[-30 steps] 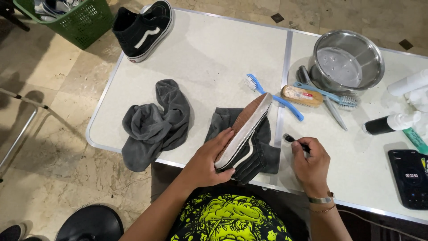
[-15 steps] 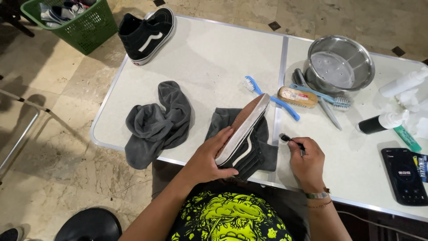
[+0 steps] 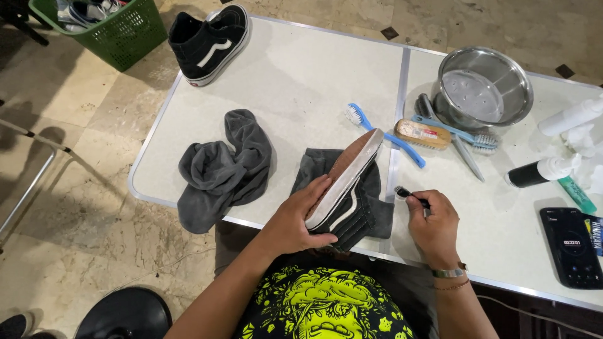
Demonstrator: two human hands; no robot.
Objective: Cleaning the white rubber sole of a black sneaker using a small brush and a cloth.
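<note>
Holding a black shoe [image 3: 348,188] sole-up in my left hand [image 3: 295,220] while my right hand [image 3: 433,226] grips a small dark brush [image 3: 408,194] just beside it.

I judge this the sole-scrubbing step: the shoe rests tilted on a grey cloth [image 3: 314,166] at the near edge of the bench [image 3: 301,75], left hand clamped round its side, right hand closed on the brush, bristles not touching the sole. Next I would need to bring them onto the rubber edge, steadying the shoe. Beyond my right hand lie blue brushes [image 3: 383,135] and a steel bowl [image 3: 483,88].
</note>
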